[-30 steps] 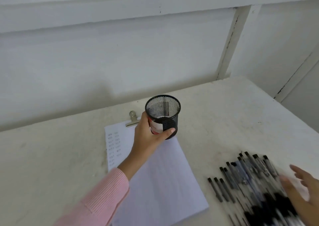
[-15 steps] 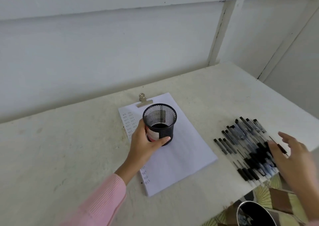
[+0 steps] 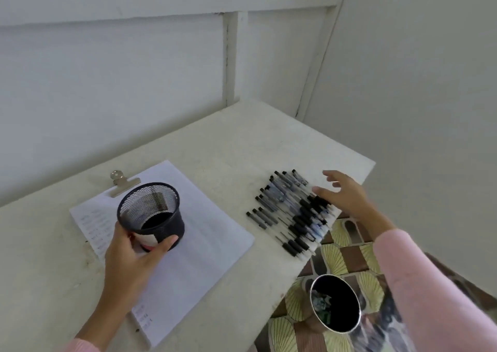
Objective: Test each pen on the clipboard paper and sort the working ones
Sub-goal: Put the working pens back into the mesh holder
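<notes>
My left hand (image 3: 129, 260) grips a black mesh pen cup (image 3: 153, 214), tilted and empty, over the clipboard paper (image 3: 204, 233). The white sheet is held by a metal clip (image 3: 121, 181) at its far end and carries faint scribble marks along its left side. A pile of several black-capped pens (image 3: 291, 211) lies on the table to the right, near the table's edge. My right hand (image 3: 344, 197) hovers over the right side of that pile, fingers spread, holding nothing.
The white table (image 3: 242, 147) stands in a corner of white walls. Its right edge runs just past the pens. Below that edge, on a patterned floor (image 3: 338, 257), stands a round dark bin (image 3: 336, 303) with some scraps inside.
The view has swung right and down, revealing the bin and floor. My left hand has tilted the cup lower over the paper. My right hand has risen over the pens' right side.
</notes>
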